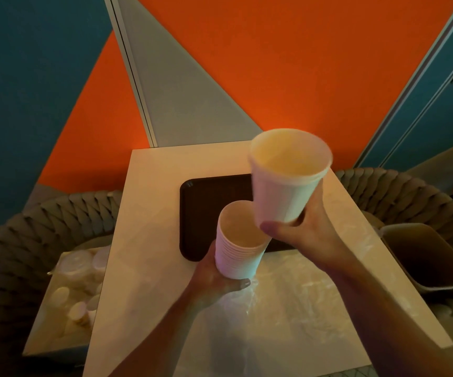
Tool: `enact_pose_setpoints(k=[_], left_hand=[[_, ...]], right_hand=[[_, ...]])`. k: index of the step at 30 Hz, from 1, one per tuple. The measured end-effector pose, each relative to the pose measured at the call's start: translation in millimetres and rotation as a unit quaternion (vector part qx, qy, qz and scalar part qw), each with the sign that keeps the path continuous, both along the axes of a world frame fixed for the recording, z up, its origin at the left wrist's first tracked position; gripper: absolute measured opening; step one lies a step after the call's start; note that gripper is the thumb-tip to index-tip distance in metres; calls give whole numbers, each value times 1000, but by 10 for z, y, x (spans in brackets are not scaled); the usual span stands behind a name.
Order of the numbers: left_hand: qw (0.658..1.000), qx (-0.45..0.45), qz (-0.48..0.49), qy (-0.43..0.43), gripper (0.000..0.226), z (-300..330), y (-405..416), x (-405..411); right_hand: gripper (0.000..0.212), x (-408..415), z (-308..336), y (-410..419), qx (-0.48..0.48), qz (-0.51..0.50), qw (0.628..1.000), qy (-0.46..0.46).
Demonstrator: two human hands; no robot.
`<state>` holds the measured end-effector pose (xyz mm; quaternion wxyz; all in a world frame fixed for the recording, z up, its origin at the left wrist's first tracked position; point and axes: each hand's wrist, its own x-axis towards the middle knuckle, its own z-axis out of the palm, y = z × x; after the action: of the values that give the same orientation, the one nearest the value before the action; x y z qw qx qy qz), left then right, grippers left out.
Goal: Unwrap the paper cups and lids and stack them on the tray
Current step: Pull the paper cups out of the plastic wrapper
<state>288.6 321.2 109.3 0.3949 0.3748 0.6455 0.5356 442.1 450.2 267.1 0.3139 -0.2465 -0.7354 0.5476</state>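
Left hand (pixel 214 278) grips nested cup stack (pixel 240 240); right hand (pixel 305 231) holds blurred cups (pixel 288 175) aloft, tilted over dark tray (pixel 206 208).

surface: pale table (pixel 149 213) | on it: dark tray (pixel 203 202) toward far edge | clear plastic wrap (pixel 288 300) near edge

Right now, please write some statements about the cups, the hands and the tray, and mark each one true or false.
1. The left hand holds a stack of cups. True.
2. The right hand is empty. False: it grips a single cup.
3. The single cup sits inside the stack. False: it is held apart, above it.
4. The dark tray lies on the table. True.
5. The tray is red. False: it is dark brown.
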Motion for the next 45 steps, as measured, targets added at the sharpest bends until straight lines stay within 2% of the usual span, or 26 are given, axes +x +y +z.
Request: enact_pose_setpoints(k=[4, 8, 12, 14, 16, 18, 21, 25, 27, 30, 32, 34, 39, 45], left_hand=[[1000, 1, -6, 0, 99, -4, -8, 2], [1000, 5, -15, 6, 101, -3, -1, -7], [1000, 2, -11, 0, 102, 45, -8, 17], [1000, 3, -9, -3, 102, 46, -17, 20], [1000, 0, -8, -4, 103, 38, -11, 15], [1000, -4, -8, -4, 104, 28, -11, 16], [1000, -8, -6, -1, 103, 25, -12, 22], [1000, -11, -6, -1, 103, 34, -11, 19], [1000, -10, -1, -6, 105, 55, -12, 31], [1000, -8, 2, -8, 103, 56, -17, 44], [1000, -12, 4, -6, 102, 50, -18, 39], [1000, -13, 7, -5, 102, 46, -14, 43], [1000, -14, 12, -3, 100, 40, -28, 56], [1000, -13, 9, 2, 102, 72, -27, 70]], right_hand=[[72, 68, 21, 137, -36, -70, 996, 37], [72, 278, -61, 392, 44, -157, 984, -75], [46, 470, -173, 617, 86, -187, 963, -173], [53, 525, -231, 701, 71, -206, 950, -225], [73, 572, -282, 783, 39, -214, 939, -266], [78, 579, -293, 840, 13, -216, 931, -295], [62, 554, -248, 893, -1, -227, 922, -314], [38, 469, -202, 981, -17, -234, 930, -283], [43, 415, -196, 1043, -23, -236, 931, -279], [64, 355, -184, 1127, -18, -215, 931, -294], [80, 323, -200, 1185, 13, -194, 923, -332], [87, 291, -196, 1216, 42, -200, 918, -339], [78, 199, -188, 1255, 86, -221, 929, -285], [80, 88, -328, 1250, 165, -263, 887, -342]])
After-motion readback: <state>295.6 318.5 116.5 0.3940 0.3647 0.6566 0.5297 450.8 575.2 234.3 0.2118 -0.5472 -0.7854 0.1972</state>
